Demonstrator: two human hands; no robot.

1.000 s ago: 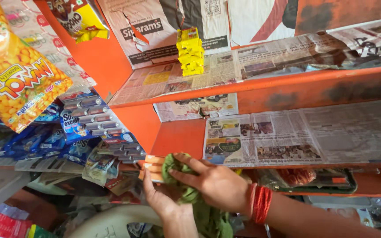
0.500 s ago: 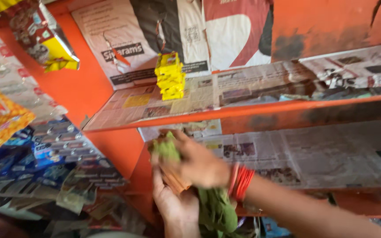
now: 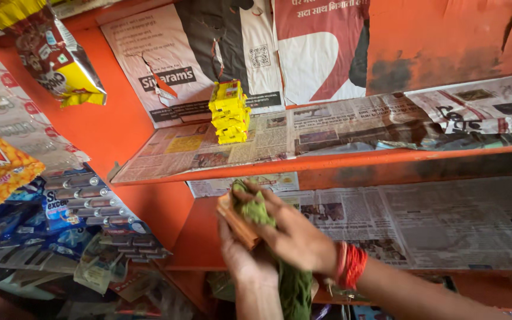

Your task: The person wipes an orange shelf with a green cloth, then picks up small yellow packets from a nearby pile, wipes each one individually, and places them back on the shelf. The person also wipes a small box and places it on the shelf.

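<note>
Item: small orange-brown box (image 3: 237, 222), cupped firmly in the left hand (image 3: 241, 258) before the lower orange shelf (image 3: 351, 172), right hand (image 3: 294, 237) pinching a green cloth (image 3: 255, 208) over it; best wiped with short, even strokes, box held steady.

Green cloth (image 3: 294, 287) runs off the bottom edge; left hand (image 3: 247, 261) largely hidden beneath right hand (image 3: 294, 237).
</note>
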